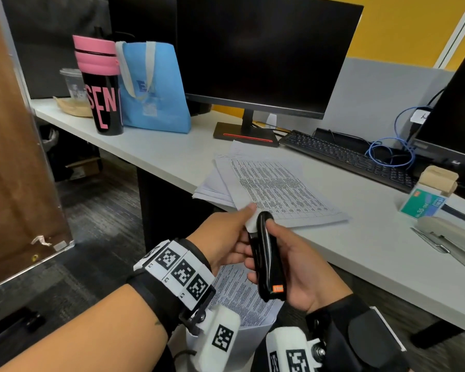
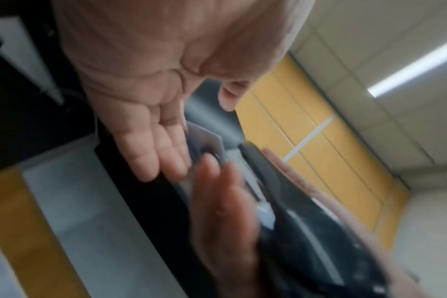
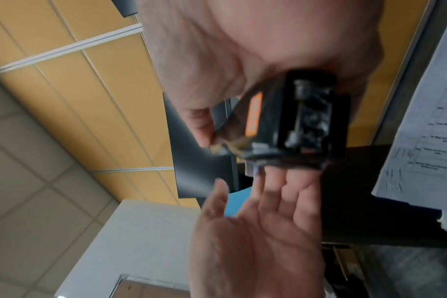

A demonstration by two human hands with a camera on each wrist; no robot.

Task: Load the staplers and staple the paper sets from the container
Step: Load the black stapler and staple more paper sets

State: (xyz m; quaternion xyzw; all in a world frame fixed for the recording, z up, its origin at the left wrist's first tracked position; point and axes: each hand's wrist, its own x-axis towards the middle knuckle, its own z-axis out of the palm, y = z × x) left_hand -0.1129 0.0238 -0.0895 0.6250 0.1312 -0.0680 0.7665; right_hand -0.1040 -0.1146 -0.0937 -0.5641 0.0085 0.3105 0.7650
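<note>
Glossy plastic and matt paper, at and around the fingers

The stapler [image 1: 267, 257] gripped in the right hand [image 1: 298, 267] has a glossy black plastic shell with an orange label by the heel of the palm; its open rear end, in the right wrist view, shows dull grey metal parts. The sheet corner between the left hand's [image 1: 226, 241] thumb and fingers is matt white printed paper, like the stack [image 1: 274, 189] beyond the fingertips on the smooth, matt pale desk [image 1: 156, 149].
</note>
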